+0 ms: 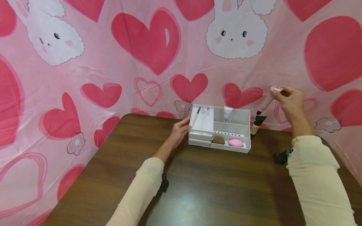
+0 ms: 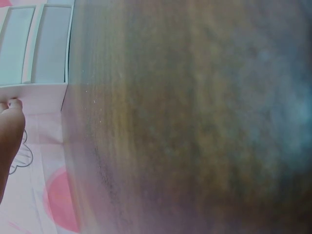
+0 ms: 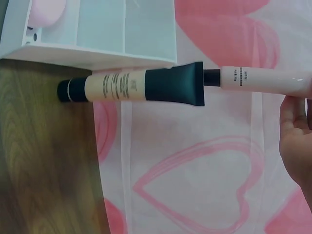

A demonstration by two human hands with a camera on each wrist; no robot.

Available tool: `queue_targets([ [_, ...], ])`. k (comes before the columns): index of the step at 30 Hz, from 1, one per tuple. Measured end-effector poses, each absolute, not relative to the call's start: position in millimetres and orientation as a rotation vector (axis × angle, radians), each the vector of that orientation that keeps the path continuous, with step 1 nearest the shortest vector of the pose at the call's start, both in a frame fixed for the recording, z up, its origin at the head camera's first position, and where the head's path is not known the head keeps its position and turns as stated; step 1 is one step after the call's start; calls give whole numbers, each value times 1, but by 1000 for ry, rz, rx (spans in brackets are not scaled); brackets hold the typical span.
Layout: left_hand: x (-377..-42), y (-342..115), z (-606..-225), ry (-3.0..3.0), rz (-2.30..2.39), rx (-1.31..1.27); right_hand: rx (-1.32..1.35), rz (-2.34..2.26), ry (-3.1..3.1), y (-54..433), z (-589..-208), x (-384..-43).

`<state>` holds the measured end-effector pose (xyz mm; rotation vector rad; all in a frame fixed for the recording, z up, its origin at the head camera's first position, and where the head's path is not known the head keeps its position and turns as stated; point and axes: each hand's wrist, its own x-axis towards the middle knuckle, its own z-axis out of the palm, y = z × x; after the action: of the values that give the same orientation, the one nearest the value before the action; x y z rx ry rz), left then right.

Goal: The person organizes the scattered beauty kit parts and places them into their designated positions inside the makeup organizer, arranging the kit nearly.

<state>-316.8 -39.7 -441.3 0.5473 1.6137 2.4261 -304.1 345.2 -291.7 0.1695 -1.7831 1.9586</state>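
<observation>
My left hand (image 1: 181, 130) rests against the left side of a white desk organizer (image 1: 232, 128); in the left wrist view its fingertips touch the side wall. My right hand (image 1: 291, 99) pinches a pale pink squeeze tube (image 1: 266, 102) by its upper end, black cap downward. Just behind that cap in the right wrist view, a beige tube with a black end (image 3: 117, 86) stands upright on its cap, beside the organizer's right wall. I cannot tell whether the two tubes touch. A small white tube (image 1: 227, 114) stands in a back compartment.
Several slim brushes (image 1: 204, 117) lie in the organizer's left section, above the drawers (image 1: 199, 138). A brown sponge (image 1: 218, 140) and a pink sponge (image 1: 235, 142) sit in the front compartments. The brown wooden table (image 1: 198, 185) meets a pink heart-print cloth (image 1: 152, 62) behind.
</observation>
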Motion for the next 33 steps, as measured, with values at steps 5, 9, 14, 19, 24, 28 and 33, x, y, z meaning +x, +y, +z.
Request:
queue_targets([
  [5, -317, -40, -442, 1615, 2425, 535, 118, 1925, -1822, 334, -290, -306],
  [9, -318, -40, -444, 1613, 2428, 532, 54, 1854, -1901, 327, -292, -309],
  [14, -316, -40, -444, 1606, 2433, 533, 67, 1896, -1892, 316, -296, -312],
  [19, -317, -41, -443, 1608, 2434, 530, 21, 1803, -1996, 307, -305, -318],
  [24, -316, -40, -441, 1612, 2434, 535, 8, 1768, -2046, 295, -315, -323],
  [28, -315, -40, -441, 1611, 2430, 531, 32, 1730, -2067, 286, -321, -328],
  [33, -316, -41, -442, 1613, 2428, 529, 37, 1667, -2125, 282, -330, -331],
])
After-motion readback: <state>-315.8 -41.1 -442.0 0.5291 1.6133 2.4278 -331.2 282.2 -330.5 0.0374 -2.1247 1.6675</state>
